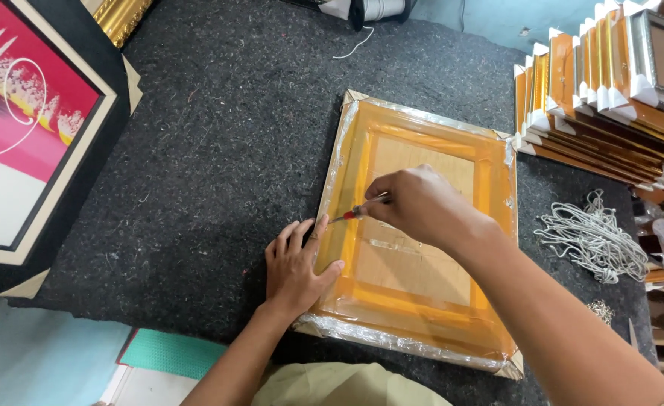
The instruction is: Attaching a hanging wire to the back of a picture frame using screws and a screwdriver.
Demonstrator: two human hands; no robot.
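A square picture frame [490,177] wrapped in clear plastic and orange-brown tape lies back side up on a dark grey felt worktop [219,135]. My left hand [294,267] rests flat on the frame's left edge, fingers spread. My right hand [418,203] is closed around a small screwdriver [358,212] with a red and clear handle. Its metal tip points left and touches the frame's left rail just above my left fingers.
A stack of similar gold-orange frames with white corner guards [603,83] stands at the right. A bundle of white cord [595,240] lies beside it. A large framed pink and white painting [23,128] leans at the left, a gold frame [121,15] behind it.
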